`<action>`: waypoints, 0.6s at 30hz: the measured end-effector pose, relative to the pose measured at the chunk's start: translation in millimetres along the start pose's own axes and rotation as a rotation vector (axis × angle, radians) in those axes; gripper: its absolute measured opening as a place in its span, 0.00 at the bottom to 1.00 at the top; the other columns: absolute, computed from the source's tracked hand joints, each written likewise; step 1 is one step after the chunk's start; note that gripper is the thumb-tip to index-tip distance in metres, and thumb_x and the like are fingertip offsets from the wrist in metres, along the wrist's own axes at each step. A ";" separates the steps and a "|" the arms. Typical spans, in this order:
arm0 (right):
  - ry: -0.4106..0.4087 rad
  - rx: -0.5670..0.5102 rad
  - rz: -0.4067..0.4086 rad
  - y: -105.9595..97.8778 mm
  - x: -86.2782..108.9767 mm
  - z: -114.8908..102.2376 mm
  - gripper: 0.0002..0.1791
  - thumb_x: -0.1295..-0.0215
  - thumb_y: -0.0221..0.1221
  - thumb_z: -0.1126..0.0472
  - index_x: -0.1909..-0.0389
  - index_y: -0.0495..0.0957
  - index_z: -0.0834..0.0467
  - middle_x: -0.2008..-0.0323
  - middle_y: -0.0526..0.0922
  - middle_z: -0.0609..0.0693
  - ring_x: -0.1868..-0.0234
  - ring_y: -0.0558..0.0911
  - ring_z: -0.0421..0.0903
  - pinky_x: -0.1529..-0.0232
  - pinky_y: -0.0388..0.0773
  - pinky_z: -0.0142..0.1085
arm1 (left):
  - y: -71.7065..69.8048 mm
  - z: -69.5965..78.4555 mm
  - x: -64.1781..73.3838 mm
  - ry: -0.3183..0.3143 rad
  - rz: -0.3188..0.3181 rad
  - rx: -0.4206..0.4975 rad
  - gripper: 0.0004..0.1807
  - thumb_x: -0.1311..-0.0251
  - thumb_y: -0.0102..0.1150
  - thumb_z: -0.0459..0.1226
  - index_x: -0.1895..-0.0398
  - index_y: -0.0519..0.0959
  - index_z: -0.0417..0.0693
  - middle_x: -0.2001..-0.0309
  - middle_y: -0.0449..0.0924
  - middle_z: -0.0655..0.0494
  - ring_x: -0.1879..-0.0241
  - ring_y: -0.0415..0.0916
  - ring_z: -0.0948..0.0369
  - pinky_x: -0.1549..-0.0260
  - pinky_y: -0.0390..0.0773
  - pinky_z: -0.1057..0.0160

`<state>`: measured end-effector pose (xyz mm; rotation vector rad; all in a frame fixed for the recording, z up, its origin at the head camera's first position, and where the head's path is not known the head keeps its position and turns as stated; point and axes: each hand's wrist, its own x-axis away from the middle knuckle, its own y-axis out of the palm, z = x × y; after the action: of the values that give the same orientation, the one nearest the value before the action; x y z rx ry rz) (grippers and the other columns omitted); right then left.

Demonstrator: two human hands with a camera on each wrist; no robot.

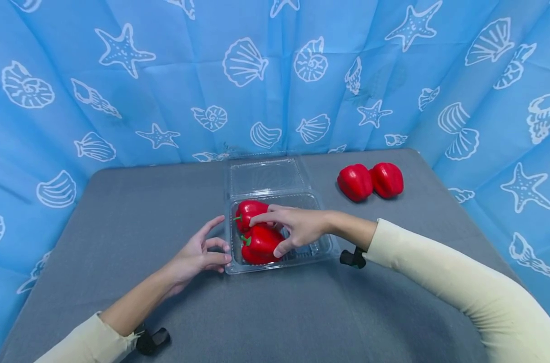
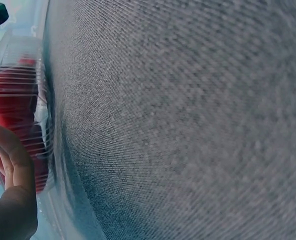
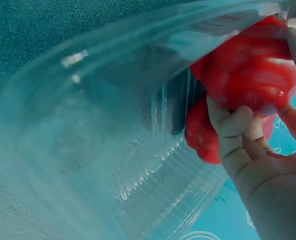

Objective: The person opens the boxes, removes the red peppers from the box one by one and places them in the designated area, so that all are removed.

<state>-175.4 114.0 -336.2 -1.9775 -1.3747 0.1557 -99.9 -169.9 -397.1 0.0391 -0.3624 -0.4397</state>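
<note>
A clear plastic clamshell container [image 1: 284, 263] lies with its lid folded back in the middle of the head view. Two red bell peppers are at its left side. My right hand [image 1: 297, 227] grips the nearer bell pepper [image 1: 259, 249], thumb on the near side and fingers over its top. Behind it, the farther bell pepper [image 1: 250, 207] sits close against it, its green stem facing left. My left hand [image 1: 198, 258] is at the container's left rim, fingers loosely bent and fingertips right at the edge. The right wrist view shows the held pepper [image 3: 253, 75] tilted above the other pepper [image 3: 203, 132].
Two more red bell peppers, one on the left [image 1: 355, 182] and one on the right [image 1: 387, 180], lie side by side on the grey table [image 1: 166, 201], right of the container. The raised clear lid [image 1: 268, 176] reaches toward a blue shell-patterned curtain [image 1: 284, 101] behind the table.
</note>
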 end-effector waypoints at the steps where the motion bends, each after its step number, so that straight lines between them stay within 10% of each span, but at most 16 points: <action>1: -0.003 0.000 0.001 -0.4 0.3 0.2 0.47 0.48 0.73 0.60 0.26 0.62 0.49 0.37 0.66 0.50 0.35 0.65 0.48 0.44 0.77 0.45 | 0.2 0.2 0.2 0.002 0.001 -0.004 0.47 0.36 0.61 0.33 0.21 0.44 0.58 0.57 0.76 0.50 0.61 0.81 0.55 0.58 0.81 0.59; 18: 0.039 -0.002 0.115 -10.5 32.6 3.1 0.46 0.50 0.74 0.50 0.29 0.64 0.46 0.38 0.71 0.47 0.42 0.73 0.48 0.55 0.81 0.40 | 1.0 -1.5 0.6 0.017 0.024 0.001 0.50 0.39 0.63 0.30 0.21 0.43 0.56 0.59 0.75 0.51 0.63 0.81 0.57 0.62 0.82 0.60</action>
<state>-171.1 145.4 -322.8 -2.0516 -1.2380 0.1682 -98.5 -169.4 -398.1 0.0395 -0.3463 -0.4149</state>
